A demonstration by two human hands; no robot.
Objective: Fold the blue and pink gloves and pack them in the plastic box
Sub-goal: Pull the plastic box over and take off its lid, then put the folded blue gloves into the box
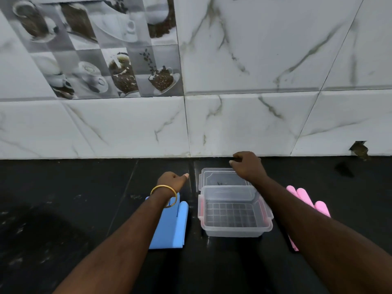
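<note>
A clear plastic box [234, 227] stands open and empty on the black counter, its clear lid [220, 178] lying flat just behind it. My right hand [247, 165] rests on the lid's far edge with the fingers curled over it. Left of the box the blue glove [171, 225] lies flat, partly under my left forearm. My left hand [172, 181] hovers above the glove's top in a loose fist, thumb out, holding nothing. The pink glove [307, 200] lies right of the box, mostly hidden behind my right forearm.
The black stone counter [63, 209] runs across the view and ends at a white marble-tiled wall [254, 124] just behind the lid. A chipped hole in the wall [359, 148] shows at far right.
</note>
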